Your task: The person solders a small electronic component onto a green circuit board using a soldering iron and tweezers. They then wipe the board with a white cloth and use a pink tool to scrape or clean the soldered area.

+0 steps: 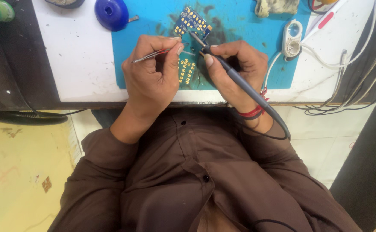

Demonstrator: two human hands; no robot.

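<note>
My left hand (151, 75) pinches a pair of metal tweezers (150, 55), tips pointing right toward the boards. My right hand (235, 71) grips a grey soldering iron (239, 83) like a pen, its tip resting at the lower edge of a blue circuit board (191, 22) with gold pads. A second small blue board (186, 71) lies between my two hands, partly hidden by my fingers. Both boards rest on a blue work mat (235, 21). The iron's cord runs back past my right wrist, which wears red thread bands.
A white table (80, 56) carries the mat. A round blue object (111, 13) sits at the back left, a white oval magnifier-like holder (292, 38) at the right, and a tangle of white cables (351, 73) at the table's right edge. A dirty cloth (276, 6) lies at the back.
</note>
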